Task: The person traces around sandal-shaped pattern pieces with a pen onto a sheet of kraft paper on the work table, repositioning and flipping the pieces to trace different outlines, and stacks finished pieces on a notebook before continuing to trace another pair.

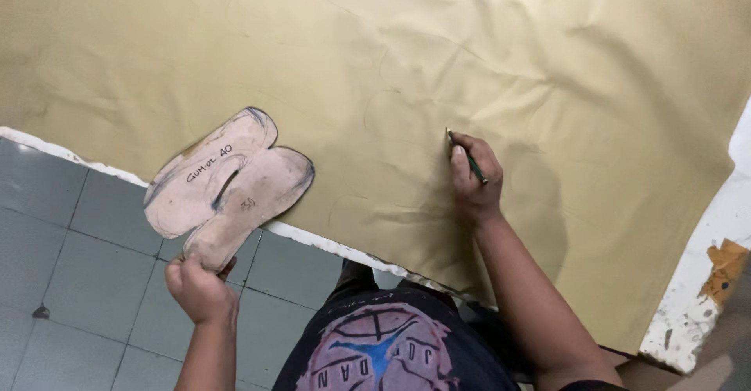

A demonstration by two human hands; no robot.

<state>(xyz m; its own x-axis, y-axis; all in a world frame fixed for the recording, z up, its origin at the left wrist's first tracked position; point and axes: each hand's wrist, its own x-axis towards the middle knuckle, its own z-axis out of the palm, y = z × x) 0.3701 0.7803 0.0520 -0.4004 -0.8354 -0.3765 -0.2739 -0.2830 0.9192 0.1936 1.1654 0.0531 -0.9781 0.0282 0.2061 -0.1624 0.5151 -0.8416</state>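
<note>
Nearest, left hand (202,289) pinches a worn pinkish cardboard shoe-upper pattern (227,184) by its end, while right hand (473,178), fingers closed around a dark green pencil (472,164), presses on the wrinkled tan sheet (485,55).

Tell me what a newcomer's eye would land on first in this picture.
First, the wide tan sheet spread over the table, filling the upper frame. Next, the pinkish shoe-part template at the sheet's lower left edge, pinched by the left hand. At centre right, the right hand presses a dark pen on the sheet.
</note>
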